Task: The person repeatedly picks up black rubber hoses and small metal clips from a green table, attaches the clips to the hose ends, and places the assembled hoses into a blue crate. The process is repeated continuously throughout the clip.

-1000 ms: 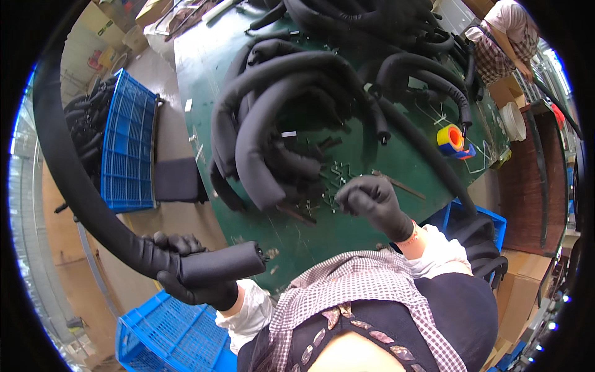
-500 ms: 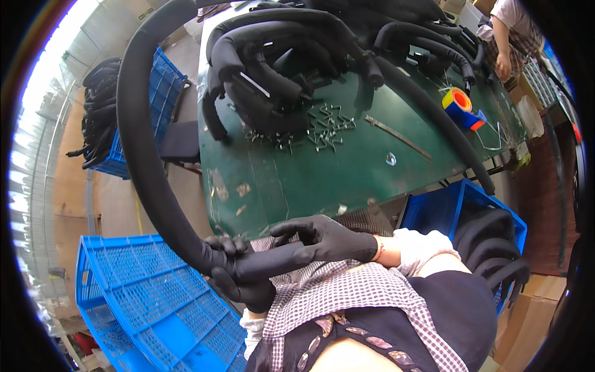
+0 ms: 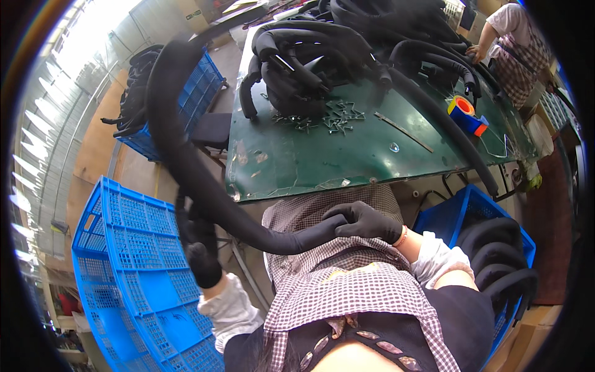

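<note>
A long, curved black foam tube (image 3: pixel 207 198) arcs from upper left down to my lap. My right hand (image 3: pixel 369 222), in a black glove, is closed on its near end. My left hand (image 3: pixel 201 248), also gloved, is at the tube's lower left side; its fingers point up along it, partly behind the tube and blurred, so its grip is unclear. A checked apron (image 3: pixel 353 297) covers my lap under the tube's end.
Across the green table (image 3: pixel 297 164) lie piled black tubes (image 3: pixel 297 49), small bent metal pieces (image 3: pixel 341 116), a metal strip (image 3: pixel 404 131) and a tape dispenser (image 3: pixel 469 118). Blue crates (image 3: pixel 149 260) flank me. Another person (image 3: pixel 517 56) stands at the far right.
My left hand has left the tube's lower part near the end and moved left and up along it. My right hand has moved right and slightly up with the end. The view has shifted.
</note>
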`<state>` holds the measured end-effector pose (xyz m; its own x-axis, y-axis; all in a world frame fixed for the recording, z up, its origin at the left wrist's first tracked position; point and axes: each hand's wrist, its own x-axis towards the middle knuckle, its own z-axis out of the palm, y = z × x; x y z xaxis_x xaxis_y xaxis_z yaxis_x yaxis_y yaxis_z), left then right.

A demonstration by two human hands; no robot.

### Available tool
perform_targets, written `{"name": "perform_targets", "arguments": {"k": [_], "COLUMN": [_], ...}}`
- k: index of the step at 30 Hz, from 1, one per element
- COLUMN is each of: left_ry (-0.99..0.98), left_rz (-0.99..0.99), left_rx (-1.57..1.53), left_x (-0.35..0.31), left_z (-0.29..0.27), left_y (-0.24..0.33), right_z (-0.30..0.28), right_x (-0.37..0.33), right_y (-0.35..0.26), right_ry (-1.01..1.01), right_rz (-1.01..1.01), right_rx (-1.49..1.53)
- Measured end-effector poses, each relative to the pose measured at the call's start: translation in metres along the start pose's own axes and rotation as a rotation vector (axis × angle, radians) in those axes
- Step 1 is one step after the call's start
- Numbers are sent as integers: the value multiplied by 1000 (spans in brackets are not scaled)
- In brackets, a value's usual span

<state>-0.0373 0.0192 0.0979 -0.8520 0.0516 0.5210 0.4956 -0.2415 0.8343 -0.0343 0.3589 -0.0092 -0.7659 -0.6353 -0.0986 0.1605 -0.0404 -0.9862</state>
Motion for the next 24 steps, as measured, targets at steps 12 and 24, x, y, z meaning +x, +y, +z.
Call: {"name": "perform_targets", "arguments": {"k": [12,24], "left_ry": [441,472], "left_rz": [150,-345], "left_rx": [724,571], "left_x": [-95,-219], "left_z": [-65,1], "left_y": [77,-72], "right_z": [74,89], "right_x": [122,153], "right_y": [-26,-49], "right_ry": [-17,-235], "right_rz": [-249,93], "right_rx": [-233,163]}}
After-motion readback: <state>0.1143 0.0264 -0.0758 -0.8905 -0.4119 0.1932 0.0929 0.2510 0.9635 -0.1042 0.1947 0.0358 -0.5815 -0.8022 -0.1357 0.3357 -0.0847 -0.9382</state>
